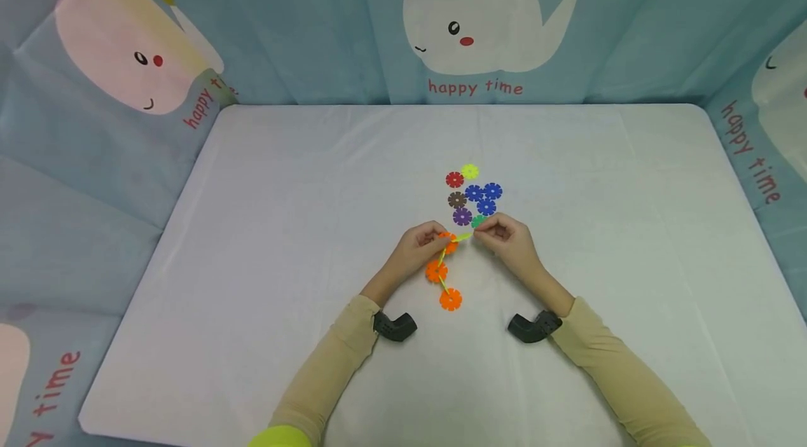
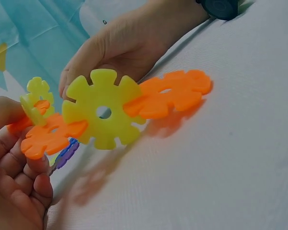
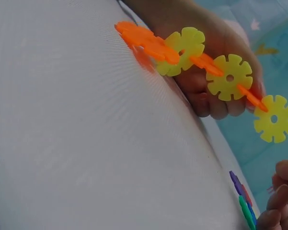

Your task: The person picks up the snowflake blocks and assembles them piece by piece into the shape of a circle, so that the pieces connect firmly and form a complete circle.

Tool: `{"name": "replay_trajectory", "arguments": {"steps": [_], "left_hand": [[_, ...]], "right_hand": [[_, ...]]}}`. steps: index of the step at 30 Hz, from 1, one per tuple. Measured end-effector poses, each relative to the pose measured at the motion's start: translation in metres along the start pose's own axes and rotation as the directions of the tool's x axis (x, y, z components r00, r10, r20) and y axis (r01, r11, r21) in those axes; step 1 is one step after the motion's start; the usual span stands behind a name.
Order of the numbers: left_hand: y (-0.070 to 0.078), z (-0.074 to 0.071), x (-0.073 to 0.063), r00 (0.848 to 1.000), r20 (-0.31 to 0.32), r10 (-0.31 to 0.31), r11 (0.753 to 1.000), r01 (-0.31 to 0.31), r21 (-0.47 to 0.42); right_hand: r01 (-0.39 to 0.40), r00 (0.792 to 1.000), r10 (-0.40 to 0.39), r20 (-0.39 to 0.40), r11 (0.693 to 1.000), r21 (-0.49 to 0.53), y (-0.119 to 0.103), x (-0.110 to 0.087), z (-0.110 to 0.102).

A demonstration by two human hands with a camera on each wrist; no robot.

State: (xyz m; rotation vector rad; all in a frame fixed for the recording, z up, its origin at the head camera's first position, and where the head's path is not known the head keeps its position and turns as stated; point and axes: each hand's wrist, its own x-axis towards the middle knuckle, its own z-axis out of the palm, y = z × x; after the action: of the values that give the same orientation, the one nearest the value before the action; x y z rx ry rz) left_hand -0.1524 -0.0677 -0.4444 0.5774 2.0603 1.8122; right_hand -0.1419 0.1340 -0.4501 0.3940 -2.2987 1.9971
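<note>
A chain of slotted plastic flower discs, alternately orange and yellow, runs from my left hand [image 1: 424, 242] toward me. The left thumb and fingers pinch the orange disc [image 1: 450, 244] near its far end. Beyond that, the yellow end disc [image 3: 274, 119] points toward my right hand [image 1: 509, 238]. The right thumb and fingers [image 3: 282, 196] are loosely bent close to this disc; the right wrist view shows a gap between them and nothing held. At the near end, an orange disc [image 1: 450, 299] hangs low over the cloth or touches it; I cannot tell which.
Past the hands lie loose discs: red [image 1: 454, 179], yellow [image 1: 470, 172], brown [image 1: 457, 200], purple [image 1: 462, 216], several blue [image 1: 486, 207], and a green one [image 1: 478, 221] beside the right fingertips. White cloth [image 1: 302, 209] covers the table, with a printed curtain [image 1: 315, 26] around it.
</note>
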Motion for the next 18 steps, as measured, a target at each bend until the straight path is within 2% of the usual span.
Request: {"name": "replay_trajectory", "arguments": {"steps": [7,12,15,18], "left_hand": [[-0.001,0.0,0.002,0.999,-0.038,-0.035,0.999,0.034,-0.024],[-0.002,0.0,0.001,0.998,-0.045,-0.037,0.998,0.034,-0.051],[-0.002,0.0,0.001,0.998,-0.057,-0.04,0.997,0.036,-0.069],[-0.005,0.002,0.002,0.997,-0.066,-0.044,0.994,0.038,-0.102]], "right_hand": [[-0.013,0.996,0.007,-0.088,0.998,-0.06,-0.002,0.007,-0.008],[-0.017,0.988,0.002,-0.152,0.995,-0.096,0.02,0.019,-0.021],[-0.036,0.991,0.018,-0.133,0.99,-0.14,0.033,0.027,-0.029],[-0.071,0.993,0.046,-0.105,0.965,-0.252,0.038,0.036,-0.035]]}}
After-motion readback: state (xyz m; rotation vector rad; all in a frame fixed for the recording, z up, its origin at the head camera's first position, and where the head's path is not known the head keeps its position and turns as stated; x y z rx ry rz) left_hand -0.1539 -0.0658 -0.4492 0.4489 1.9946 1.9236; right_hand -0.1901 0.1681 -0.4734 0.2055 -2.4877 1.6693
